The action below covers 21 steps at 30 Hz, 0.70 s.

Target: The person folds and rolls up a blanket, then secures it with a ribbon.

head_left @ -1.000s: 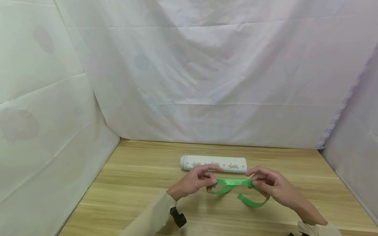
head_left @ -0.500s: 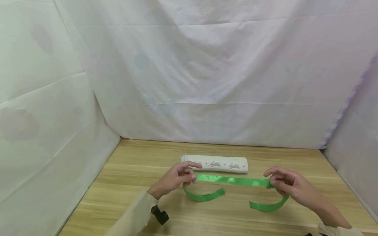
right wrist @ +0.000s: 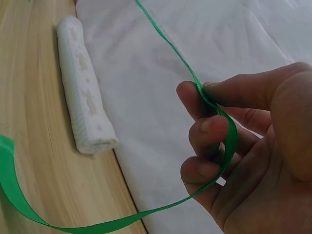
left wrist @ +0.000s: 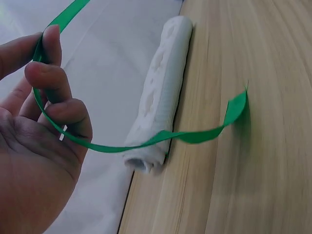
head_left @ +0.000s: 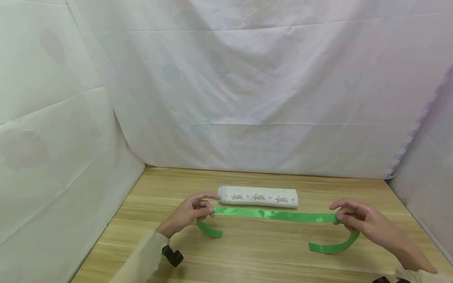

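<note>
A shiny green ribbon is stretched nearly straight between my two hands, above the table. My left hand pinches it between thumb and fingers, and a short tail curls below that hand. On the other side my right hand pinches the ribbon too, with a longer tail curving down and inward. Just behind the ribbon lies a rolled white towel with brown rabbits along it. In the left wrist view the ribbon's loose tail passes in front of the towel's end. The right wrist view shows the other tail hanging in a wide curve.
The wood-grain table runs back to a white cloth curtain. Pale cloth walls stand at the left and right. A black strap device sits on my left wrist.
My hands have moved apart, left hand leftward and right hand rightward. The ribbon span between them has grown much longer, and the left tail has become shorter. The towel has stayed in place.
</note>
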### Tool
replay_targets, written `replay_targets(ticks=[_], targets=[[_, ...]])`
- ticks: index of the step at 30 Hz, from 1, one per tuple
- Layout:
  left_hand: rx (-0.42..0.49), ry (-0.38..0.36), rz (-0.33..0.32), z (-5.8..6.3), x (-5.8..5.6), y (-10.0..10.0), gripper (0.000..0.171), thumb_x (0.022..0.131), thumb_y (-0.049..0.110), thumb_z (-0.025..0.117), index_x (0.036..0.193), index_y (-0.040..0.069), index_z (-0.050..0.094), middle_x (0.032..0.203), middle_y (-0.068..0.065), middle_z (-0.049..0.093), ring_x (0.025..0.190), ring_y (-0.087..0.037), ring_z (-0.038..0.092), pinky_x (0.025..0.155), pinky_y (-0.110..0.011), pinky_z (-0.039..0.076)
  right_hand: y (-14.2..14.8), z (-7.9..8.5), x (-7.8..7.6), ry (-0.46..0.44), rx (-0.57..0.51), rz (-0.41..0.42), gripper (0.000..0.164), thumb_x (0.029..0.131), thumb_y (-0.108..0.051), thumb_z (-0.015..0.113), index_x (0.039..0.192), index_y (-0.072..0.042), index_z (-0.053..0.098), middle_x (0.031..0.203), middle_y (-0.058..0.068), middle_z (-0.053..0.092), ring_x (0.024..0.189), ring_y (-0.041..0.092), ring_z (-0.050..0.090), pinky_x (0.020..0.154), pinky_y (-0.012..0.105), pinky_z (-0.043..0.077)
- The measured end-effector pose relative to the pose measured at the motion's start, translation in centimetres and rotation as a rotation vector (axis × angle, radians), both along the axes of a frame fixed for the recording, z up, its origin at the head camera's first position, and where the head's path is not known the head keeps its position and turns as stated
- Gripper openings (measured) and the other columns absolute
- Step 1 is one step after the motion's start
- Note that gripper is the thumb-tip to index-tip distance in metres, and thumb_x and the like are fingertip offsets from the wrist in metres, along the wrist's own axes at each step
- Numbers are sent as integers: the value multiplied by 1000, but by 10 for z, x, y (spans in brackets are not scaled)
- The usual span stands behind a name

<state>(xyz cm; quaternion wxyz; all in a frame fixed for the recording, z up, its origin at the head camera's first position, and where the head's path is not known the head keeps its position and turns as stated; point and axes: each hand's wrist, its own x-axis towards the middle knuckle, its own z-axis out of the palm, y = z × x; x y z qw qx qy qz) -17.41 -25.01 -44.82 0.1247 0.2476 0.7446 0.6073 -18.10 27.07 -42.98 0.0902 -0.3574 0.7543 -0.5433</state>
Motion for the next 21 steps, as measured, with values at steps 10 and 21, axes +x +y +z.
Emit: replay_targets(ticks=[10,21], targets=[[-101,-34,92,0,3,-41,43,99,21,61,139,7,52,91,-9,69,60,-23,40,51,-26,38,28,2,-8,-27,38,30,37,101,11,41,133,-4,51,86,0,64,66,23,51,52,38,45],[-205,-92,192,0,4,-67,44,99,22,62,140,11,52,84,-15,64,63,-33,42,49,-29,41,54,-10,-16,-38,123,-73,36,101,7,46,129,-12,55,76,3,56,63,25,45,50,37,39]])
